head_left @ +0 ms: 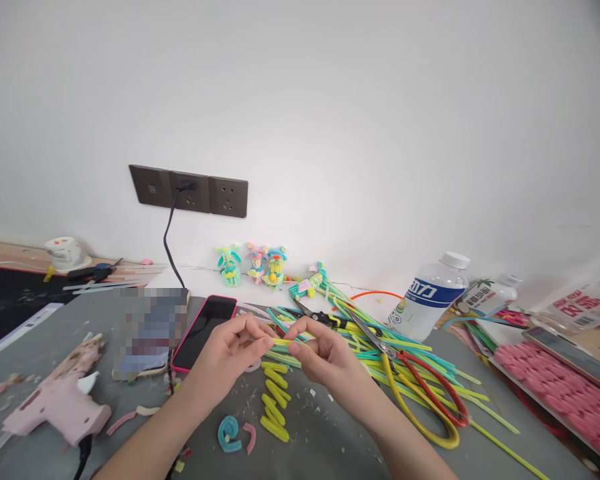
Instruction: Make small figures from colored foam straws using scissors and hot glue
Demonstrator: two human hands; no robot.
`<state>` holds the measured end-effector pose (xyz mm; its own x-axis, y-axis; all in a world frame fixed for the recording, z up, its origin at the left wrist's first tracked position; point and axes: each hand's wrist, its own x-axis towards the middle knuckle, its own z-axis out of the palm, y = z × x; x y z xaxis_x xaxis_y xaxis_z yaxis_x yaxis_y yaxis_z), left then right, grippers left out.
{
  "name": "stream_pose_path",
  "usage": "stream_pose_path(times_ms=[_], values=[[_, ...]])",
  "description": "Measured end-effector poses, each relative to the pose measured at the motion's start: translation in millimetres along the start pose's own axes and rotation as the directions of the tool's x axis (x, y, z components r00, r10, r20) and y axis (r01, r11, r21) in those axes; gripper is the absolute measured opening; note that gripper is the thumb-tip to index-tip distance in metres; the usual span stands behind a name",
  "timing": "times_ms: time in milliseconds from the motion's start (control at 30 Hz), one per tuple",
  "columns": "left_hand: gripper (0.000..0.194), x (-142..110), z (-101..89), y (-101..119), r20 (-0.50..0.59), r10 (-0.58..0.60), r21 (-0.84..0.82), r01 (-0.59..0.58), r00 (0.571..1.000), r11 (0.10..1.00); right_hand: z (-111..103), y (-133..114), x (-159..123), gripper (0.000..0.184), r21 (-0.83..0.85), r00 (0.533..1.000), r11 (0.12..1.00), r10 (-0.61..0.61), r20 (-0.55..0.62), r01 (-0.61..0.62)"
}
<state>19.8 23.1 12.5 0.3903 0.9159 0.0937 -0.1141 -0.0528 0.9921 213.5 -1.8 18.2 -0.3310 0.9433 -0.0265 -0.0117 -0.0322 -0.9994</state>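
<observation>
A short yellow pipe cleaner (pixel 281 342) is stretched between my two hands above the mat. My left hand (pixel 240 343) pinches its left end with thumb and forefinger. At the other end, my right hand (pixel 320 347) grips it in the same way. Below them lies a column of short folded yellow pipe cleaner pieces (pixel 275 403). Beside these sit a curled blue pipe cleaner (pixel 227 435) and a small pink curved piece (pixel 249 438). To the right, scissors (pixel 390 353) with red and yellow handles rest on a pile of long green and yellow pipe cleaners (pixel 430 380).
A pink glue gun (pixel 63 407) lies at left, near a phone (pixel 207 330) and a blurred-out screen (pixel 153 333). Small pipe cleaner figures (pixel 229 265) stand by the wall. A plastic bottle (pixel 427 300) and a pink bundle (pixel 555 393) are on the right.
</observation>
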Motion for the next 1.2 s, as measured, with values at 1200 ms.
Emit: stream_pose_path(times_ms=[1200], values=[[0.014, 3, -2.8, -27, 0.186, -0.031, 0.875, -0.151, 0.982, 0.46, -2, 12, 9, 0.022, -0.393, 0.986, 0.92, -0.067, -0.15, 0.003]])
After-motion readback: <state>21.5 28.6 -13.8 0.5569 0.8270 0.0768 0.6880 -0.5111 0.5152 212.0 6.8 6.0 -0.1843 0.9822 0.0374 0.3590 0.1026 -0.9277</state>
